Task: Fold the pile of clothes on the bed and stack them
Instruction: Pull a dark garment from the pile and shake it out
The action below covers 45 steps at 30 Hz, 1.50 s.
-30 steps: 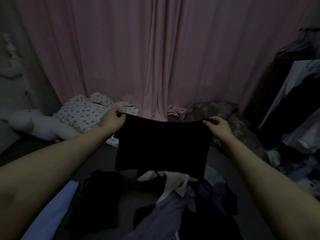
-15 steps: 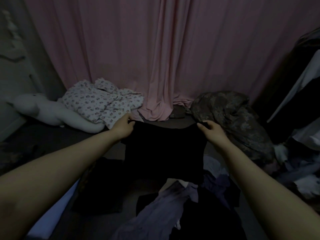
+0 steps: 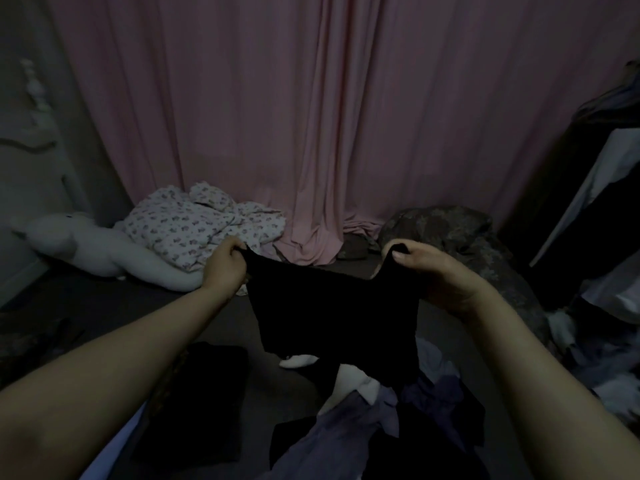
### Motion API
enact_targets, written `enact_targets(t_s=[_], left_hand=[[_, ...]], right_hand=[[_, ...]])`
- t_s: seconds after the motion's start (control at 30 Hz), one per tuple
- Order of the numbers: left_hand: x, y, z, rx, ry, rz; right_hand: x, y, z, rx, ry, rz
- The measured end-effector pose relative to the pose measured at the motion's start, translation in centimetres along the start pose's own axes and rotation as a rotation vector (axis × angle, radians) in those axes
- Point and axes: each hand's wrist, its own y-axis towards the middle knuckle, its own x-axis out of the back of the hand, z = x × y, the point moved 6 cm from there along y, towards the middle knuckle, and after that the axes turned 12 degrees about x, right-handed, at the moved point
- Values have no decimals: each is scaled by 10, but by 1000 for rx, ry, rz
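Observation:
A black garment hangs spread in the air in front of me. My left hand pinches its top left corner and my right hand grips its top right corner, thumb on top. Below it on the dark bed lies the loose pile of clothes, with white, lilac and black pieces mixed. A folded dark piece lies on the bed at the lower left.
A pink curtain hangs behind the bed. A flowered cloth and a white plush toy lie at the far left. A mottled dark blanket is bunched at the far right, beside hanging clothes.
Both hands have come closer to me and lower with the black garment. The right hand has turned so its thumb shows, and the garment's top edge now sags between the hands.

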Motion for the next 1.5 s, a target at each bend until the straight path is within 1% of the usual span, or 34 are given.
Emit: enact_targets(t_s=[0.07, 0.1, 0.13, 0.2, 0.27, 0.37, 0.43, 0.5, 0.53, 0.57, 0.63, 0.7, 0.77, 0.8, 0.83, 0.87, 0.93, 0.97, 1.03, 1.13, 1.23, 1.3, 1.4, 1.5], left_hand=[[-13, -14, -12, 98, -234, 175], [-20, -22, -20, 120, -286, 242], [-26, -30, -30, 116, -297, 301], [-36, -44, -47, 52, -280, 405], [-43, -56, -60, -3, -284, 514], [-50, -75, -80, -92, -261, 657], [-54, -87, -94, -215, -156, 685], [-58, -96, -101, -293, -26, 711], [-60, -98, -102, -309, 24, 730], [-61, -101, -103, -316, 49, 760], [-63, -103, -102, -289, 44, 818], [-67, -102, -100, -319, 124, 787], [-66, -102, -103, -423, 229, 651], [-63, -103, -103, -441, 245, 589], [-61, -102, -97, -423, 251, 577], [-61, -102, -86, -397, 274, 624], [-67, -102, -51, -354, 434, 750], [-67, -98, -34, -349, 488, 750], [-63, -85, -17, -346, 444, 638], [-51, -73, -18, -334, 331, 487], [-51, -73, -22, -312, 256, 480], [-55, -70, -10, -236, 210, 485], [-53, -58, 29, -95, 214, 444], [-48, -54, 87, 8, 242, 467]], right_hand=[[-18, -2, 12, -29, 4, 177], [-26, -1, 16, -29, -16, 243], [-32, 1, 19, -14, -85, 294], [-38, 10, 20, 27, -306, 345], [-38, 19, 17, 52, -479, 324], [-37, 26, 14, 93, -581, 233], [-37, 28, 12, 160, -681, 191], [-31, 32, 10, 192, -842, 128], [-27, 34, 8, 171, -872, 97], [-24, 34, 6, 140, -848, 77], [-21, 33, 3, 84, -726, 69], [-18, 30, 4, 90, -680, 29], [-12, 28, 7, 124, -648, -64], [-9, 26, 8, 140, -624, -102], [-6, 25, 7, 149, -594, -133], [-2, 23, 7, 153, -555, -162], [8, 22, 1, 132, -463, -237], [14, 20, -4, 113, -429, -280], [26, 17, -13, 80, -442, -361], [40, 9, -26, 38, -585, -413], [51, 3, -55, -84, -679, -456], [50, -1, -80, -194, -731, -457], [34, -6, -122, -265, -710, -403], [14, -9, -171, -299, -701, -364]])
